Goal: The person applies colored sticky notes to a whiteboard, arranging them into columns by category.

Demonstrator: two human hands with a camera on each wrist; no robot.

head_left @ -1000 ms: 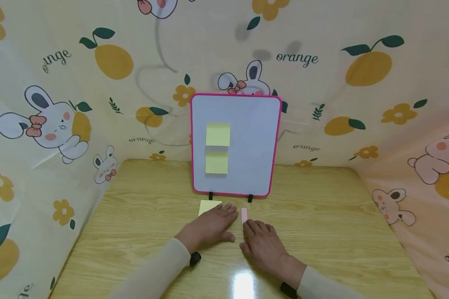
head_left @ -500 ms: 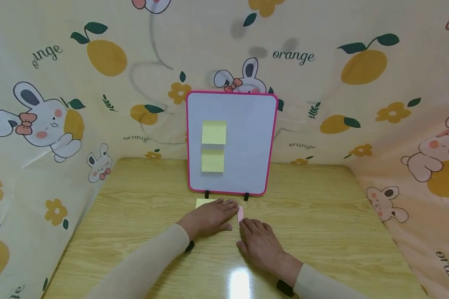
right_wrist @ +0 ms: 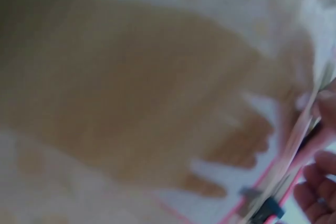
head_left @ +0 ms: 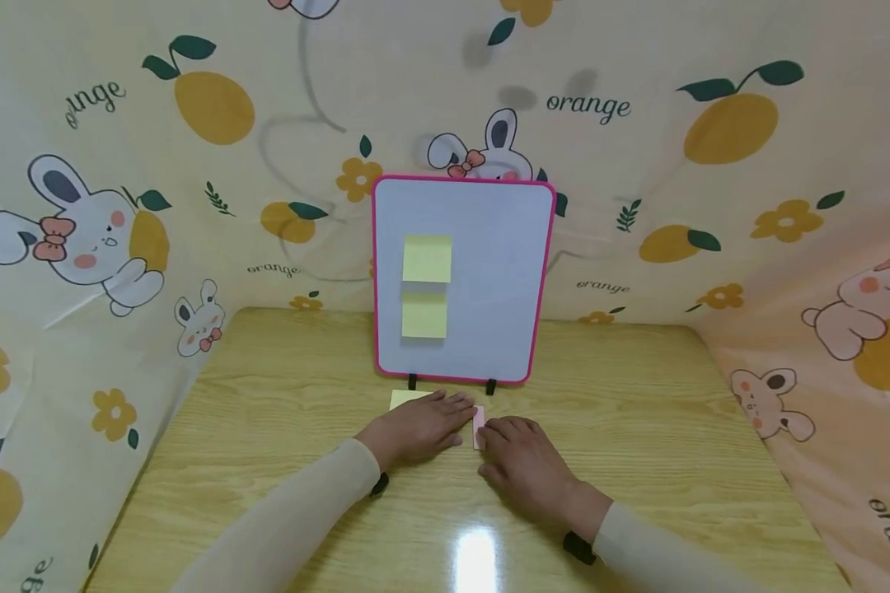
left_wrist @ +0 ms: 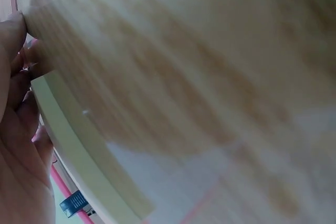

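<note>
A narrow pink strip of paper (head_left: 478,430) lies flat on the wooden table between the two hands. The left hand (head_left: 419,426) lies palm down, fingers fairly straight, with its fingertips at the strip's upper left edge. It covers part of a yellow sticky note or pad (head_left: 406,399), whose pale thick edge (left_wrist: 79,148) shows beside the fingers in the left wrist view. From the right, the slightly bent fingertips of the right hand (head_left: 531,465) touch the strip. Its thumb stands apart from those fingers. What lies under the fingertips is hidden, and the right wrist view is blurred.
Behind the hands a white board (head_left: 497,280) with a pink frame stands upright on black feet (head_left: 491,387). Two yellow sticky notes, an upper one (head_left: 427,259) and a lower one (head_left: 424,315), are on its left half. Printed cloth (head_left: 638,181) surrounds the wooden table (head_left: 623,395).
The left hand has shifted slightly forward to the strip's edge and covers more of the yellow note. The right fingertips have moved forward along the strip and bent a little more.
</note>
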